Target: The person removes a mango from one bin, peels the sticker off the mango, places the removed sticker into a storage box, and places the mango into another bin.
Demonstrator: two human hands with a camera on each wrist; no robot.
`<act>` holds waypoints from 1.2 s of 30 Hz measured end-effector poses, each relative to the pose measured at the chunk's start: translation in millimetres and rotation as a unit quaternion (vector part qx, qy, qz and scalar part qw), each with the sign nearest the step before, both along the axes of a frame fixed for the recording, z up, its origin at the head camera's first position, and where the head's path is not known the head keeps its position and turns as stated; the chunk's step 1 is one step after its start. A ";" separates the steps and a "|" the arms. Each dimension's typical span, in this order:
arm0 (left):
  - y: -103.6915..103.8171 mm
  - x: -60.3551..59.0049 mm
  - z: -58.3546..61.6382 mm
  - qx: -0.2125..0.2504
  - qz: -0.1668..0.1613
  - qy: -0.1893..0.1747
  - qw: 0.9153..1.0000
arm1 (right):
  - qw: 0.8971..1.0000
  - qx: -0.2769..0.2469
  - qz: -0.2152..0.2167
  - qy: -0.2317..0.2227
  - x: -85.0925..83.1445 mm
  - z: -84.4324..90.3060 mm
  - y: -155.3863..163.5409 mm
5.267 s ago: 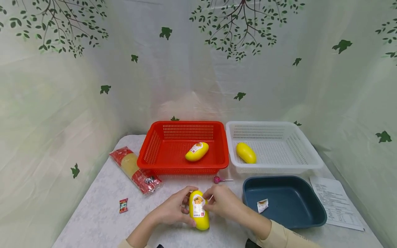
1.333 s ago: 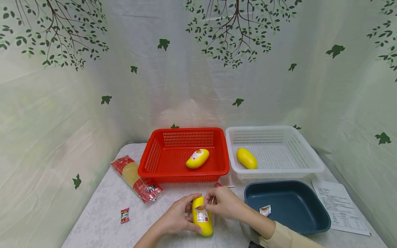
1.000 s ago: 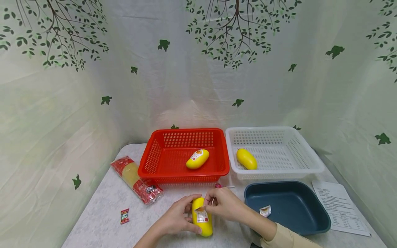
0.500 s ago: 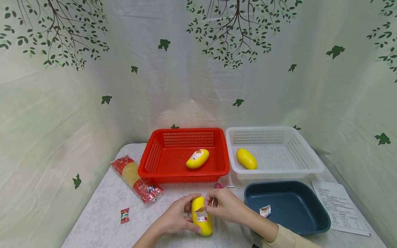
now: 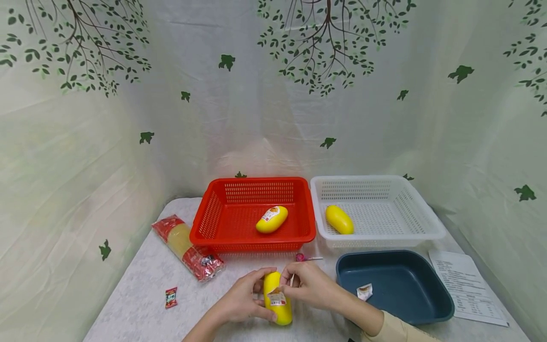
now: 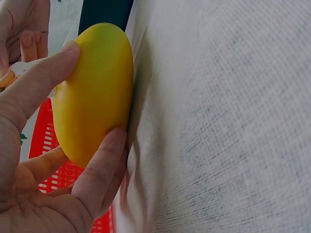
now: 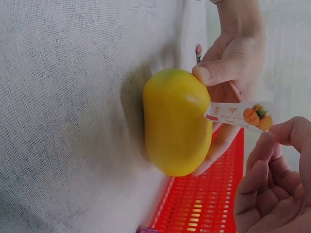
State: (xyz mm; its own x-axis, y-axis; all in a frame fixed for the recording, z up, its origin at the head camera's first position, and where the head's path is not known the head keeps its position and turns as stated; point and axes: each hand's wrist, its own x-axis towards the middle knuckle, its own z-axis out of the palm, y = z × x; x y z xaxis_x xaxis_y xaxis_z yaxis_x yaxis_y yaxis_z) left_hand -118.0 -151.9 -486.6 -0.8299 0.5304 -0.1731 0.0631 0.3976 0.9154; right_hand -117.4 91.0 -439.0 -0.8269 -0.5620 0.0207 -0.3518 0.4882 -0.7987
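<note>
A yellow mango lies on the table at the front, gripped by my left hand between thumb and fingers from its left side. My right hand pinches the loose end of a white sticker printed with mango pictures. In the right wrist view this sticker stands out from the fruit, with only its lower end still stuck to the skin. The left wrist view shows the smooth side of the mango, my left fingers around it.
Behind are a red basket with a stickered mango and a white basket with a plain mango. A blue tray holds a crumpled sticker. Nearby lie a lollipop, a candy, a noodle-like packet and a paper.
Over the last several seconds the sticker's upper part has come away from the mango, pulled by my right hand. In the last second both hands have hardly moved.
</note>
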 end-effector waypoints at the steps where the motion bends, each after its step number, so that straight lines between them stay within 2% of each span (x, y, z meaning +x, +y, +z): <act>1: 0.0 -0.1 0.0 0.002 0.000 -0.001 1.000 | 1.000 -0.003 -0.001 -0.002 0.3 0.4 0.4; 4: 0.1 -0.6 -0.7 0.006 0.000 -0.009 1.000 | 0.999 -0.031 -0.008 -0.019 -1.1 7.3 4.1; 8: -0.1 -1.0 -1.9 0.000 0.006 -0.019 1.000 | 0.996 -0.076 -0.031 -0.032 -9.0 28.2 17.5; 12: -0.4 -0.3 -3.5 -0.016 0.010 -0.017 1.000 | 0.995 -0.070 -0.056 -0.041 -17.8 41.0 34.2; 19: -1.9 0.7 -5.8 -0.011 0.010 -0.001 1.000 | 0.995 -0.055 -0.077 -0.040 -28.9 38.8 53.0; 26: -1.2 1.6 -7.1 0.003 0.009 -0.006 1.000 | 0.991 -0.064 -0.101 -0.053 -36.4 38.6 72.3; 31: -0.6 1.2 -6.0 -0.003 0.010 -0.011 1.000 | 0.991 -0.040 -0.120 -0.038 -40.8 37.9 92.6; 36: -0.7 -0.8 -6.0 -0.001 0.009 -0.024 1.000 | 0.989 -0.017 -0.141 -0.046 -44.2 31.4 117.5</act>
State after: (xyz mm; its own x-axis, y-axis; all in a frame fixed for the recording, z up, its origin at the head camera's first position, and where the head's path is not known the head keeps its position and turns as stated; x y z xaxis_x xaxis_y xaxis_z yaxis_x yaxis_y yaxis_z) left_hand -118.8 -152.6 -492.6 -0.8306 0.5141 -0.2139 0.0121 0.4007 0.9161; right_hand -161.6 208.4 -407.6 -0.9497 -0.3098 -0.0466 -0.1311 0.5282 -0.8389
